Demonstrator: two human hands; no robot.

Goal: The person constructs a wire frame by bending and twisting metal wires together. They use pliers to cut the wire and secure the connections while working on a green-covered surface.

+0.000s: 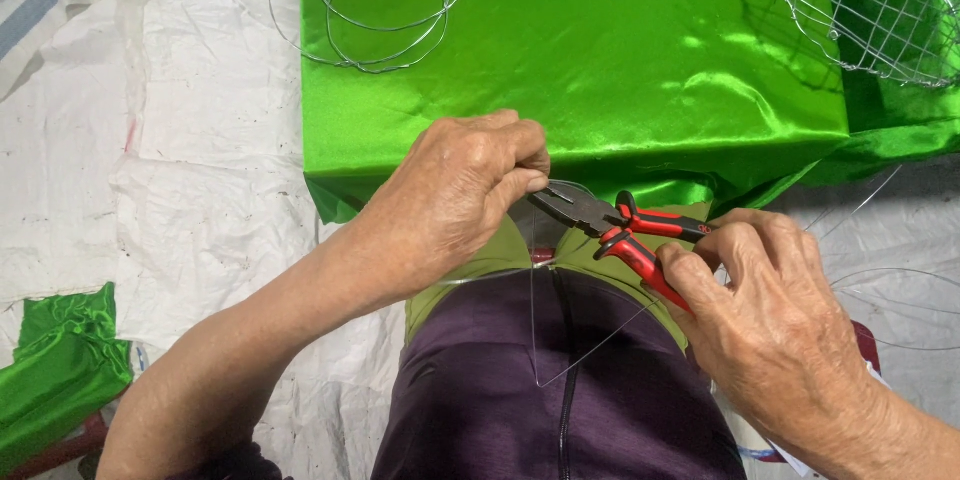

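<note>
1. Purple zipped garment [560, 390] on the person's lap lies nearest the camera, with an olive-green hem above it, and thin straight lengths of silver wire [533, 320] cross it.
2. At the far left, a crumpled piece of shiny green satin cloth [60, 365] lies on the white woven plastic sheeting [200, 140] that covers the floor.
3. Left of centre, the left hand [460, 195] is closed in a fist; its fingertips pinch the wire just where the plier nose meets it, at the near edge of the worktop.
4. Right of that fist come the red-and-black-handled steel pliers [610, 225], their long axis running from the nose at upper left down to the handles at lower right.
5. The right hand [775, 325] is wrapped around those handles, its grip closed on them. The plier nose looks shut or nearly so; whether it bites the wire I cannot tell.
6. So the wire lies up and to the left of the right hand and directly under the left, which is the nearer hand to it.
7. Behind both hands, the worktop is draped in bright green satin cloth [600, 50]. A loose coil of thin wire [385, 5] rests at its far left corner, and a wire-mesh basket frame [870, 5] at its far right corner.
</note>
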